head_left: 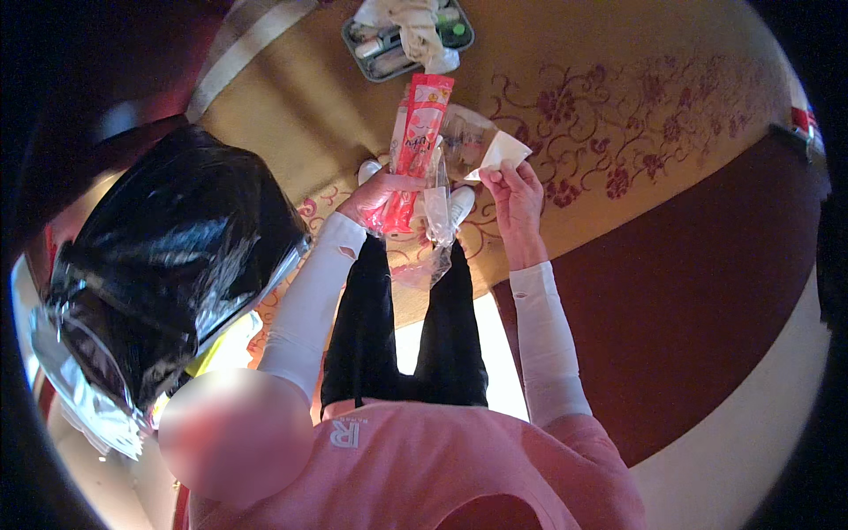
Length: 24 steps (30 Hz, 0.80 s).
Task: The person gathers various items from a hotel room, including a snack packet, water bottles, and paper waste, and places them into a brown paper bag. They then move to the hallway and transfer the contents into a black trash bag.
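- The left hand (pixel 382 196) is closed in a fist around a bundle of long red-and-white plastic sachets (pixel 415 132), with a crinkled clear plastic wrapper (pixel 439 231) trapped in the same grip and hanging down past the wrist.
- The right hand (pixel 517 199) has thumb and forefinger pinched nearly together on a small white paper scrap (pixel 503 152), the other fingers curled loosely beneath it (how tightly, I cannot tell from here).
- Between the two hands sits a puffed clear plastic bag (pixel 465 134), just beside the white scrap and touching the sachets; whether the scrap is still joined to it is hard to tell.
- To handle this well, I would judge the left fist should stay firm low on the sachets so they do not fan out, while the pinching fingers work only the light scrap, keeping it apart from the clear film.
- All of it is held up in front of the body, above the tan carpet with dark red flower pattern (pixel 618 115).
- A grey tray of small toiletry items and a crumpled cloth (pixel 408 35) lies well apart on the carpet, and a glossy black plastic rubbish bag (pixel 168 256) bulges at the person's left side.
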{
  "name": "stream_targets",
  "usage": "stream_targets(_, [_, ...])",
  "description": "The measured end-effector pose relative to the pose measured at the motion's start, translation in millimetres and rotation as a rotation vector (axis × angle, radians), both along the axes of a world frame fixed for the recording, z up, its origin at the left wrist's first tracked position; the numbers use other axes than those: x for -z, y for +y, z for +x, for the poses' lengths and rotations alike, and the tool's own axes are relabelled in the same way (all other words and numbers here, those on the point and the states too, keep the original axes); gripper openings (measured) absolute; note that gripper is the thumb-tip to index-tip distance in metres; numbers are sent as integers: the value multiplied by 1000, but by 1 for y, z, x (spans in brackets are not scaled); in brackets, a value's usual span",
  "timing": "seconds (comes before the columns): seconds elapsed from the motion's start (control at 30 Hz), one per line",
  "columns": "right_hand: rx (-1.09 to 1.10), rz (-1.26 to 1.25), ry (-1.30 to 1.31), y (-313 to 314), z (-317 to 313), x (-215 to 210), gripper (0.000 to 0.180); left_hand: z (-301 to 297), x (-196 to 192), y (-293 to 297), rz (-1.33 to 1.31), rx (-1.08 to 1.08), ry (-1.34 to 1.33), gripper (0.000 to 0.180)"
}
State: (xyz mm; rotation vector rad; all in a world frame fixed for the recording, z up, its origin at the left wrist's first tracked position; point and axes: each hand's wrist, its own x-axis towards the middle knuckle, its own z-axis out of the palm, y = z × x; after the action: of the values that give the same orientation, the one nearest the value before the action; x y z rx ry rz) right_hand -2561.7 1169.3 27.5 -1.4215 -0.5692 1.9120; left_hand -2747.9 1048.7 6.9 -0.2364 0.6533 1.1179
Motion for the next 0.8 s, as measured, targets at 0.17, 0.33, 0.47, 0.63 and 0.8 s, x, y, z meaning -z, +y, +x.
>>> stream_targets(0.17, [-203,200,-7,-1,-2,-72,19,8,-71,-13,21,15,326,35])
stream_targets(0.33, [-197,264,-150,-18,-21,-102,17,13,-107,-34,150,-96,174,34])
stream_targets(0.47, [-299,382,-59,-27,-26,-132,34,15,-156,-73,79,-283,345,33])
stream_targets(0.63, [-318,306,-67,-9,23,-160,35,16,-226,-123,163,-931,889,27])
stream_targets(0.8, [-343,364,70,-3,38,-153,30,-70,-231,-237,42,-1538,1635,22])
